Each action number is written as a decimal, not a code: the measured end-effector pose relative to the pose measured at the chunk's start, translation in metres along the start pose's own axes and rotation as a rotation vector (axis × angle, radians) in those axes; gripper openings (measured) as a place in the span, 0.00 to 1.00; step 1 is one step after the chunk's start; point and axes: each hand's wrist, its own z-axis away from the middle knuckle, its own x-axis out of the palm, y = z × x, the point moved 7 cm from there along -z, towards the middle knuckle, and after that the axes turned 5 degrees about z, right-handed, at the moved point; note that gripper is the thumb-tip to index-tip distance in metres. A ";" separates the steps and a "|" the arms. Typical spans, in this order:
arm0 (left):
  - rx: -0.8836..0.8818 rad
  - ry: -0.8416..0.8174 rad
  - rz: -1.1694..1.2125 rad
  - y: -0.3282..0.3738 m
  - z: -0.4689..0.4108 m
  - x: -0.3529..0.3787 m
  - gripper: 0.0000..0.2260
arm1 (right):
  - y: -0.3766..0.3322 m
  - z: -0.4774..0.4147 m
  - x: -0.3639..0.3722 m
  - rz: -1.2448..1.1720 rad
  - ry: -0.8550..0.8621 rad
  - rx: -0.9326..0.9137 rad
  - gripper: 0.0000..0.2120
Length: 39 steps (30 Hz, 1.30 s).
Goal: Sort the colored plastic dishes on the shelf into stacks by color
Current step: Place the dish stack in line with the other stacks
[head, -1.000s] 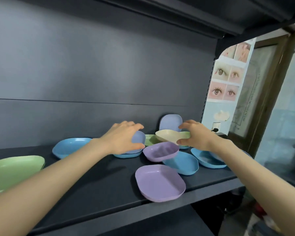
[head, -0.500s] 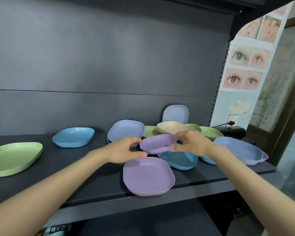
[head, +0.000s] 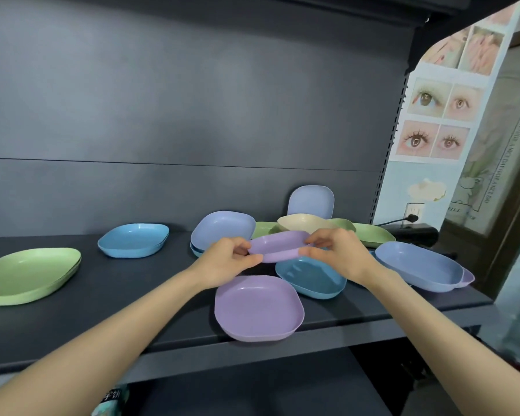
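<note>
The dark shelf (head: 132,295) carries all the dishes. At its far left lies the widest piece, a green dish (head: 27,274), seemingly on top of another of the same colour. At the front edge sits a large purple dish (head: 258,307), its rim slightly over the lip of the shelf. At the right end a long lilac-blue dish (head: 418,265) rests on a purple one that only peeks out beneath it. A blue dish (head: 134,240) lies alone between the green one and the middle cluster. In that cluster a darker blue dish (head: 311,277) touches the back corner of the large purple dish, a tilted lilac dish (head: 222,228) lies on a blue one, and a cream dish (head: 303,222) sits on green dishes (head: 373,234). An upright lilac dish (head: 311,201) leans on the back wall. Above the cluster, clear of the shelf, both hands hold a small purple dish (head: 278,246). The left hand (head: 225,262) pinches its left rim, thumb on the near side, fingers curled behind. The right hand (head: 339,250) grips its right rim the same way.
</note>
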 end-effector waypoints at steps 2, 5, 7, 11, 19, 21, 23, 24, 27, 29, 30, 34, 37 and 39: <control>0.025 0.057 0.051 0.005 0.009 -0.005 0.17 | -0.007 0.006 -0.006 -0.028 0.037 -0.017 0.12; 0.061 0.117 0.127 0.012 0.025 -0.015 0.16 | -0.018 0.022 -0.007 -0.114 0.059 -0.014 0.11; 0.092 0.118 0.177 0.014 0.035 -0.020 0.11 | -0.023 0.034 -0.004 -0.156 0.066 0.001 0.11; 0.139 0.073 0.273 0.013 0.056 -0.021 0.14 | -0.029 0.061 0.007 -0.154 0.062 0.026 0.08; 0.168 0.062 0.216 -0.007 0.090 -0.022 0.19 | -0.039 0.101 0.032 -0.162 0.046 0.063 0.15; 0.172 0.040 0.203 -0.010 0.095 -0.019 0.19 | -0.041 0.109 0.034 -0.158 0.043 0.078 0.17; 0.185 0.021 0.185 -0.011 0.099 -0.017 0.19 | -0.042 0.117 0.037 -0.144 0.036 0.093 0.20; 0.187 0.013 0.177 -0.012 0.099 -0.015 0.19 | -0.042 0.120 0.039 -0.141 0.031 0.103 0.21; 0.183 -0.008 0.161 -0.018 0.100 -0.011 0.25 | -0.042 0.126 0.045 -0.148 0.003 0.138 0.25; 0.169 -0.016 0.172 -0.021 0.102 -0.010 0.26 | -0.042 0.129 0.049 -0.161 -0.011 0.155 0.27; 0.166 -0.020 0.180 -0.021 0.102 -0.010 0.27 | -0.043 0.130 0.050 -0.166 -0.011 0.159 0.28; 0.154 -0.029 0.198 -0.024 0.103 -0.007 0.26 | -0.043 0.131 0.053 -0.170 -0.002 0.175 0.30; 0.149 -0.033 0.180 -0.025 0.103 -0.007 0.26 | -0.043 0.131 0.053 -0.149 0.025 0.177 0.31; 0.145 -0.039 0.168 -0.027 0.102 -0.010 0.29 | -0.045 0.130 0.052 -0.153 0.052 0.168 0.31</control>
